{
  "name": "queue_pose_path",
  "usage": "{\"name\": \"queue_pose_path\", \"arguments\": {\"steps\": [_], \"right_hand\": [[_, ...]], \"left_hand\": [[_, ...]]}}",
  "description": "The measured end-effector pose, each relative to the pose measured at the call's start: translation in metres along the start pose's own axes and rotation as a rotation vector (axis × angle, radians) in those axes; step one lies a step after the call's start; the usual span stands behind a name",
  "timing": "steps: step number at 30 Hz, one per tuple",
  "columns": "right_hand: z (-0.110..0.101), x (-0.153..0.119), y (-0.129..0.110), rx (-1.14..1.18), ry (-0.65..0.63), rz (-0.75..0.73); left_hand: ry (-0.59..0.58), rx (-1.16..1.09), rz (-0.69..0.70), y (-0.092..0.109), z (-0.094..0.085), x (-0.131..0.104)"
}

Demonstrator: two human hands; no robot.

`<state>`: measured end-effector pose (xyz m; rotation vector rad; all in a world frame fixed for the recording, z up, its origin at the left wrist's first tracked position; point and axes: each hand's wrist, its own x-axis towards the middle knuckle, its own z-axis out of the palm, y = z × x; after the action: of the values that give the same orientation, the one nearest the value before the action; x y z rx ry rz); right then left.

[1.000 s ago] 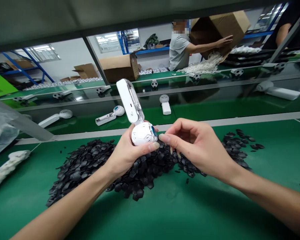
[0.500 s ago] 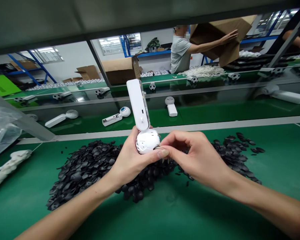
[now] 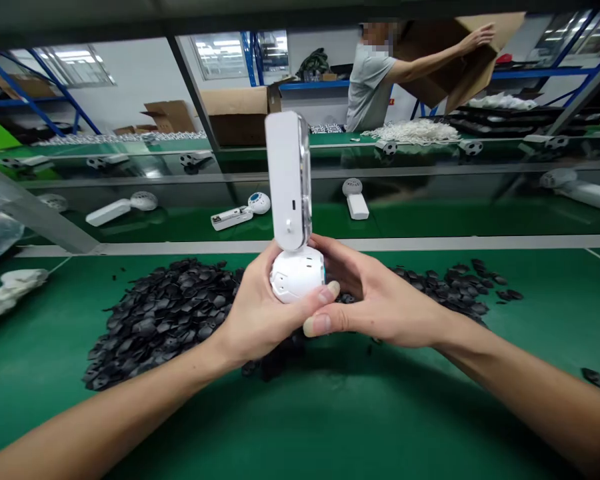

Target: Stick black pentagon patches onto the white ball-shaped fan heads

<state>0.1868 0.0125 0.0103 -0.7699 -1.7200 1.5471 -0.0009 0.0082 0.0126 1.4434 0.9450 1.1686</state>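
Above the green table (image 3: 340, 413), near a heap of black pieces (image 3: 165, 313): holding a white device (image 3: 286, 207) in the left hand (image 3: 255, 300), closed around its round head (image 3: 295, 275). Stands with long axis close to vertical, handle (image 3: 283, 153) pointing up, head down, top leaning slightly left. Presents the handle's slotted face to the viewer, with a blue sliver at the head's right edge. Beside the head, right hand (image 3: 380, 300) curled, thumb just below left thumb; cannot tell whether gripping.

Green mat (image 3: 340, 420) free nearside of hands (image 3: 257, 303); black heap (image 3: 165, 317) obstructs left, scattered pieces (image 3: 465, 290) right, white device (image 3: 284, 180) between hands.
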Motion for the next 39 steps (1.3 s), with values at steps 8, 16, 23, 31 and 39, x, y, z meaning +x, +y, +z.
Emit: {"name": "queue_pose_path", "arguments": {"steps": [8, 16, 23, 31, 39], "right_hand": [[0.004, 0.000, 0.009, -0.125, 0.071, -0.089], [-0.001, -0.003, 0.010, -0.692, 0.062, 0.067], [0.017, 0.000, 0.036, -1.139, -0.090, 0.095], [0.010, -0.012, 0.029, -1.089, 0.028, -0.520], [0.000, -0.042, 0.003, -1.369, -0.026, -1.031]], "left_hand": [[0.011, -0.025, -0.063, 0.001, -0.002, 0.003], [0.058, -0.171, -0.035, -0.002, -0.021, 0.016], [0.086, -0.158, -0.018, 0.003, -0.027, 0.022], [0.009, -0.204, -0.059, -0.003, -0.026, 0.021], [0.029, -0.296, -0.014, -0.001, -0.023, 0.023]]}}
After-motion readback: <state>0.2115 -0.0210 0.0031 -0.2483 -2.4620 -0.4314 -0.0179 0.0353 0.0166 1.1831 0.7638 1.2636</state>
